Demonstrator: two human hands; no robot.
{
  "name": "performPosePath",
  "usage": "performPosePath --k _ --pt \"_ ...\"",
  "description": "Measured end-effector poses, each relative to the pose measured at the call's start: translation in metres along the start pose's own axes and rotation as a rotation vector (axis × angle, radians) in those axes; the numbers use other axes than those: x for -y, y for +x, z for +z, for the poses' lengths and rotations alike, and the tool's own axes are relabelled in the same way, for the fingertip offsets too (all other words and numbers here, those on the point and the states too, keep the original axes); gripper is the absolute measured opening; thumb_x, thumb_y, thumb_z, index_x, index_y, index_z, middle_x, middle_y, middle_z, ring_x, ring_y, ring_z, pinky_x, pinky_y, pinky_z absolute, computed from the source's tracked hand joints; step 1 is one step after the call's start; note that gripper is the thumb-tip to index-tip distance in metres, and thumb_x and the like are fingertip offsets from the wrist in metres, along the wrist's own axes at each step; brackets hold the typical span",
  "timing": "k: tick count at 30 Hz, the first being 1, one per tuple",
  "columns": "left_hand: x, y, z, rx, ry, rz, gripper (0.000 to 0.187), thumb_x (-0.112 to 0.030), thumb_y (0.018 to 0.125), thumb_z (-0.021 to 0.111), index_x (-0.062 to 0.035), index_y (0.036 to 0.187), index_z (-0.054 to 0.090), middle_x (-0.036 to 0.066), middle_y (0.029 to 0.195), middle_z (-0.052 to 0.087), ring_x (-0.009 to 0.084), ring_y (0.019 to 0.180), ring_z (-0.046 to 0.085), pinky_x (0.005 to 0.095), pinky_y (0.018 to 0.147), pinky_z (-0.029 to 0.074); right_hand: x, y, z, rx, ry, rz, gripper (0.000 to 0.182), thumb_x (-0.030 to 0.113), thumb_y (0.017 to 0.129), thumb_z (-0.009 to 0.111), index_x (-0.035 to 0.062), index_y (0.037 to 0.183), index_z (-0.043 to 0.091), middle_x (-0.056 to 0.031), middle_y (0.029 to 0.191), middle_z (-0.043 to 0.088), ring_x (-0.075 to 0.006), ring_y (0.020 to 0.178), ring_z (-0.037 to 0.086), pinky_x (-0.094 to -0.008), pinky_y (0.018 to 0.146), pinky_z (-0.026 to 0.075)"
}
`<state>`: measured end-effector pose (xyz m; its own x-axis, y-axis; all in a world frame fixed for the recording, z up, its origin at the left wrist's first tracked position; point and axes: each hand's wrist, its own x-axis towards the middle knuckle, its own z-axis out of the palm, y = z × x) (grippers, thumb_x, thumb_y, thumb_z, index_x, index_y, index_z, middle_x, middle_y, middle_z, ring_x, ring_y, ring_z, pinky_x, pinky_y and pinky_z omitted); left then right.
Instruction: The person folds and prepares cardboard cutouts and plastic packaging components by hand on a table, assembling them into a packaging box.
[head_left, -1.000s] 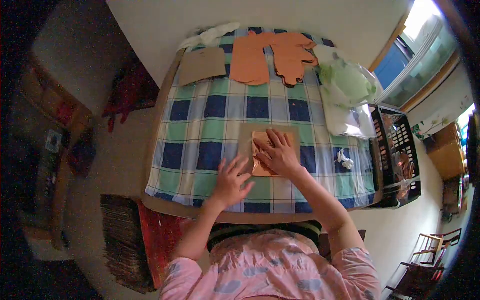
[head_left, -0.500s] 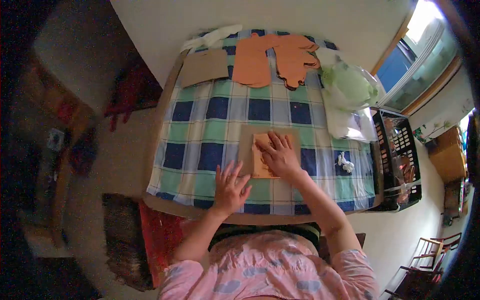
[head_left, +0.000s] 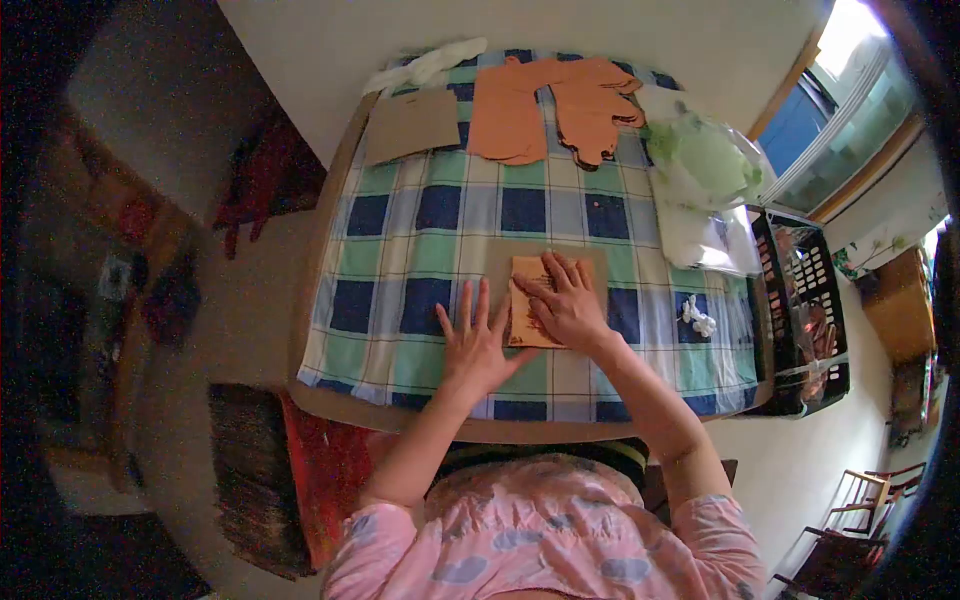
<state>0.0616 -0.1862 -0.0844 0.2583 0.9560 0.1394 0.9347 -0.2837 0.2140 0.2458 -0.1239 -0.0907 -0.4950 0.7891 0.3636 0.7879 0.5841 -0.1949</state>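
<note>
At the near edge of the checked-cloth counter (head_left: 400, 240): thin copper-coloured sheet (head_left: 527, 312) lies on a brown cardboard square (head_left: 500, 262). Right hand (head_left: 568, 305) presses it flat, fingers spread; left hand (head_left: 478, 345) splayed just beside. Smoothing looks partly done; stack of orange cut-outs (head_left: 545, 100) lies untouched.

Blue, green and white checked cloth (head_left: 420, 240) over the desk. Shiny copper-orange foil sheet (head_left: 527, 310) on a plain tan cardboard square (head_left: 500, 262). Orange cut-out paper shapes (head_left: 550, 105), another brown cardboard piece (head_left: 412, 125), pale green plastic bag (head_left: 700, 160), black slotted crate (head_left: 800, 300). Pink sleeves with pale blue blotches (head_left: 550, 545).
</note>
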Motion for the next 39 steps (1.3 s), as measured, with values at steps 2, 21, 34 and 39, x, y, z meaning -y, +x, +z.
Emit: performPosePath --k 2,21,34,39 --pt "-0.001 0.000 0.000 0.015 0.007 0.004 0.086 -0.069 0.073 0.055 -0.0136 0.138 0.041 0.017 0.152 0.009 0.0347 0.141 0.003 0.0696 0.103 0.003 0.002 -0.001 0.000 -0.008 0.015 0.002 0.038 0.028 0.089 0.048 0.0254 0.126 0.056 -0.0220 0.138 0.038 -0.0391 0.127 0.034 -0.0521 0.104 0.022" --pt "0.021 -0.007 0.001 -0.101 -0.112 0.252 0.050 -0.040 0.077 0.067 -0.0110 0.117 0.059 0.014 0.140 0.037 0.0311 0.134 0.028 0.0618 0.105 0.018 0.002 0.001 0.002 -0.003 -0.014 0.032 0.040 0.036 0.089 0.050 0.0279 0.128 0.053 -0.0209 0.137 0.040 -0.0394 0.128 0.034 -0.0550 0.105 0.023" --pt "0.008 0.019 0.020 -0.263 -0.028 0.234 0.028 -0.018 0.085 0.057 -0.0062 0.110 0.062 0.005 0.117 0.058 0.0233 0.118 0.047 0.0552 0.103 0.029 0.004 0.001 0.002 0.022 -0.085 0.032 0.039 0.036 0.089 0.052 0.0290 0.127 0.055 -0.0209 0.138 0.039 -0.0378 0.128 0.035 -0.0536 0.103 0.029" --pt "0.007 0.017 0.021 -0.238 0.025 0.228 0.029 -0.019 0.085 0.056 -0.0061 0.111 0.062 0.005 0.117 0.058 0.0243 0.117 0.047 0.0579 0.103 0.027 0.003 0.002 0.003 0.020 -0.088 0.022 0.041 0.035 0.086 0.057 0.0291 0.126 0.055 -0.0203 0.138 0.039 -0.0376 0.128 0.035 -0.0568 0.103 0.028"
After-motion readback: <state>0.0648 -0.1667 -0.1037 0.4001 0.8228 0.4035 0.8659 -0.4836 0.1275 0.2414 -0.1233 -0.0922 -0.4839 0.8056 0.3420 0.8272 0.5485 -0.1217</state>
